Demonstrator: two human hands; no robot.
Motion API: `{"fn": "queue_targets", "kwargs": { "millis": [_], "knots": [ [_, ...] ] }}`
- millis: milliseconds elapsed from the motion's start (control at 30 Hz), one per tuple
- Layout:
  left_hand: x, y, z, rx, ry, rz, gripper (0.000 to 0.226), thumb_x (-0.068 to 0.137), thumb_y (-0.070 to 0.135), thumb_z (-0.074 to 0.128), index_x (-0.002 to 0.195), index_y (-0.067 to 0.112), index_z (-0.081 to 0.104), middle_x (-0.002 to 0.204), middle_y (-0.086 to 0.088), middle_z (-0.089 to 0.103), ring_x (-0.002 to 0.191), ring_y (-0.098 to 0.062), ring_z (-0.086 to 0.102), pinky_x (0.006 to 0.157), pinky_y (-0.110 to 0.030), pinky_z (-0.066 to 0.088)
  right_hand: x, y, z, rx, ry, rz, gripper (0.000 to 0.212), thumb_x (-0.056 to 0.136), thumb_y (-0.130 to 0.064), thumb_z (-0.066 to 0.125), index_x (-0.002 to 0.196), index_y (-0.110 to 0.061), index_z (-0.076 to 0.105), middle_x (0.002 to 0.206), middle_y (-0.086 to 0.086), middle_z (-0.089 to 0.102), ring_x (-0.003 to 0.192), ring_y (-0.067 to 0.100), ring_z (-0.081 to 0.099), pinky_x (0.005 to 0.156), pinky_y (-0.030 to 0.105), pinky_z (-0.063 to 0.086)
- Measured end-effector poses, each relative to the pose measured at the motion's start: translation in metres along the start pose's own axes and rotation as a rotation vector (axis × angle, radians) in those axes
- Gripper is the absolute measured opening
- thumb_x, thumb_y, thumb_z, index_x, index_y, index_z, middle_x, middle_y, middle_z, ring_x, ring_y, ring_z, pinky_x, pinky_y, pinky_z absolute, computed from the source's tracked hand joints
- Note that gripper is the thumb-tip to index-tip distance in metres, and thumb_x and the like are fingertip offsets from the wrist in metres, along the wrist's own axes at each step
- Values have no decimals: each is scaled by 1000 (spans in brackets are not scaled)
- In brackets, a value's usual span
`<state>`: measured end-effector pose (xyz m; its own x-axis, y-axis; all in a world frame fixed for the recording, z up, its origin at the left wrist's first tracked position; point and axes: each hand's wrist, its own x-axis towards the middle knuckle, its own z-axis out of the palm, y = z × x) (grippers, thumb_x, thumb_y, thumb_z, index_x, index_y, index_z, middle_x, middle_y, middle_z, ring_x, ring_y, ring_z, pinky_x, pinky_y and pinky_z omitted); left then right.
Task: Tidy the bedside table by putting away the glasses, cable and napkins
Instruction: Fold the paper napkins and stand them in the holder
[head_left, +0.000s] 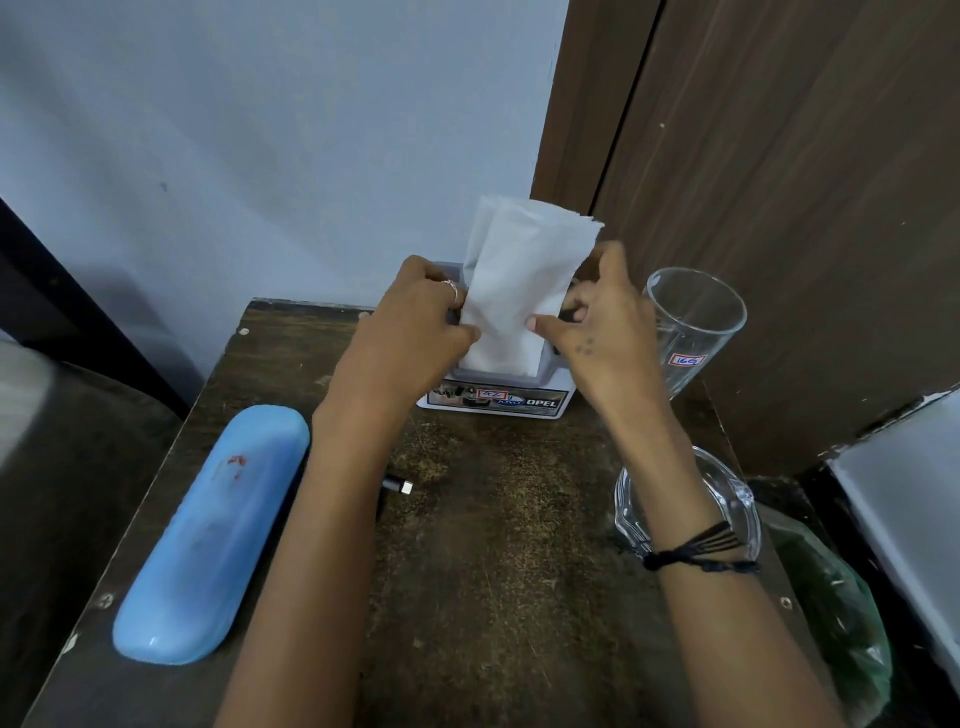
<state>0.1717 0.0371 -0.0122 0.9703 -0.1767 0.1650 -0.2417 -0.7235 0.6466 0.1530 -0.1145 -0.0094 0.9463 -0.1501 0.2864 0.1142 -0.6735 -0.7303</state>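
A stack of white napkins (519, 280) stands upright in a grey napkin holder (498, 376) at the back of the dark wooden bedside table (509, 545). My left hand (415, 322) pinches the stack's left edge. My right hand (597, 322) pinches its right edge between thumb and fingers. A closed blue glasses case (213, 535) lies along the table's left side. The plug of a black cable (397, 487) pokes out from under my left forearm; the rest of it is hidden.
A tall empty drinking glass (693, 327) stands just right of the holder, close to my right hand. A clear glass dish (727, 499) sits at the right edge under my right wrist. A brown door is behind, a green plastic bag (836, 597) below right.
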Motion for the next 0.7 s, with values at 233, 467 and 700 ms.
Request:
{"fn": "queue_targets", "kwargs": {
  "millis": [233,467,700],
  "knots": [
    [-1,6,-12,-47,66,-10,25,81,22,68,101,8,65,115,-8,49,97,-13,43,74,-15,29,1,-3,-11,58,-84,8,56,78,-15,73,122,-18,38,82,-2,64,95,20,56,78,28,45],
    [0,0,-13,-42,100,-60,13,73,24,75,80,15,69,104,-2,55,113,-26,49,82,-28,39,1,1,-7,68,-90,7,45,78,-15,73,110,-20,42,78,-3,65,91,18,57,77,31,49],
    [0,8,-14,-18,54,-35,28,78,24,70,103,14,66,121,-12,55,118,-29,46,95,-36,36,4,1,-10,14,-165,34,48,75,-21,73,117,-21,48,106,10,62,98,22,54,83,35,48]
  ]
}}
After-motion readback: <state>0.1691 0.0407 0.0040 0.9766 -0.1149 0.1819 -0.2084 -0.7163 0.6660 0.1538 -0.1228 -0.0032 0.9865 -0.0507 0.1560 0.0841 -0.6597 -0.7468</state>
